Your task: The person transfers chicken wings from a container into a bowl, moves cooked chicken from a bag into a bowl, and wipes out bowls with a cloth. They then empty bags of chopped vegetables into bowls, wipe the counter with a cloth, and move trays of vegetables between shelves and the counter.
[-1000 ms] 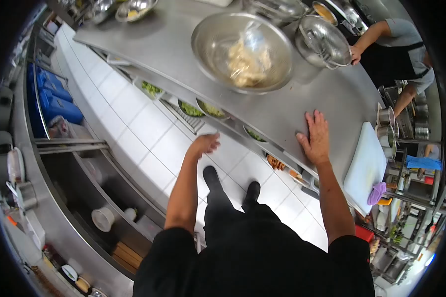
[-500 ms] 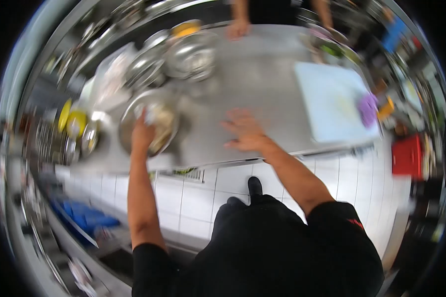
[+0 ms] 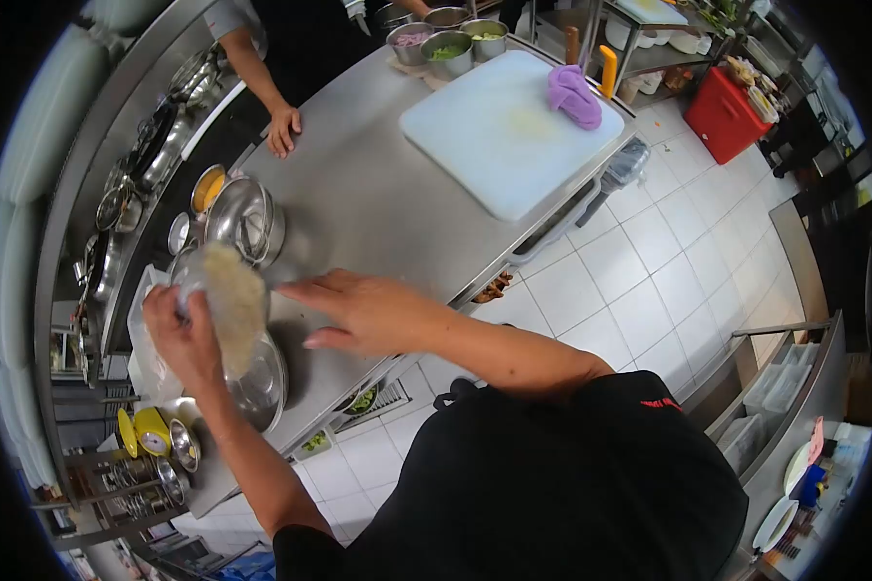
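My left hand (image 3: 182, 334) is closed on the edge of a pale beige bundle (image 3: 231, 300), which is held up in the air. It is blurred and looks like food in clear plastic; its exact kind I cannot make out. Under it sits a wide metal bowl (image 3: 262, 387) near the table edge, partly hidden by the bundle and my forearm. My right hand (image 3: 363, 312) is over the steel table, fingers stretched out with the tips pointing at the bundle. It holds nothing and appears just apart from it.
Metal bowls (image 3: 240, 221) stand beyond the bundle, beside an orange-filled bowl (image 3: 207, 190). A white cutting board (image 3: 513, 131) carries a purple cloth (image 3: 574, 97). Pots of cut vegetables (image 3: 448, 56) stand behind it. A co-worker's hand (image 3: 283, 128) rests on the table's far edge.
My left hand has come up out of the metal bowl with the beige bundle. My right hand has moved left towards it. The view has turned and shifted.
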